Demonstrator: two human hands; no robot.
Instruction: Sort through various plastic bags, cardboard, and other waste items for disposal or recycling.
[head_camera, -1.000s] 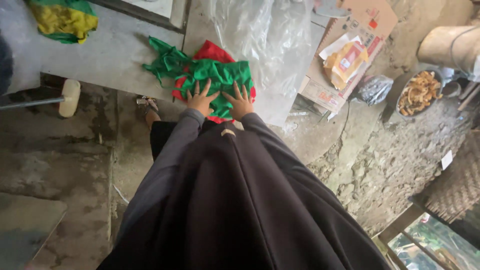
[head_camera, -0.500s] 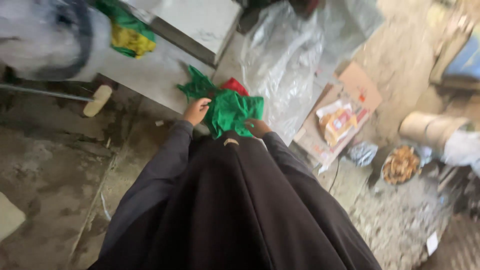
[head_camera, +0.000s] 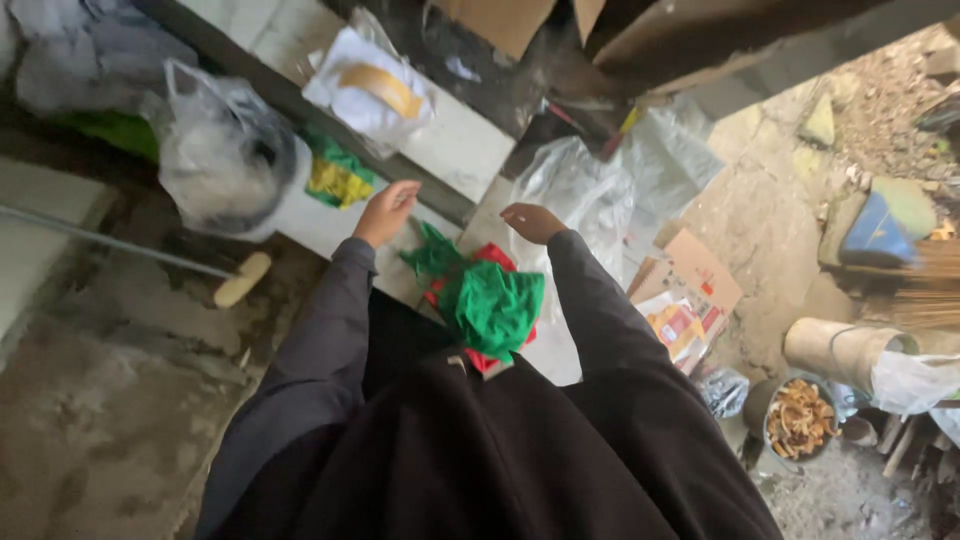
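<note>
Your left hand (head_camera: 385, 212) is up in the middle of the frame, a little to the left, with its fingers loose and spread a bit, and it holds nothing. Your right hand (head_camera: 531, 222) is just to the right of it, palm down, fingers bent softly, and it holds nothing too. Both hands hang above the grey table (head_camera: 330, 228) and are apart from the cloth. The green cloth (head_camera: 490, 303) lies in a bunch in the middle of the frame, just below your two hands and close to your dark top. It sits on a red cloth (head_camera: 492, 258), and a bit of red peeks out at the top and bottom. One green end sticks out toward your left hand. To the right of the cloths lies a big clear plastic sheet (head_camera: 590, 190). At the upper left sits a clear plastic bag (head_camera: 222, 150) with something dark inside. Next to it is a green and yellow cloth (head_camera: 337, 175). Above that is a white bag (head_camera: 368, 90) with something yellow in it. At the right of the frame a flat cardboard box (head_camera: 695, 280) lies on the ground, and at the lower right is a round bowl of brown scraps (head_camera: 797, 417).
</note>
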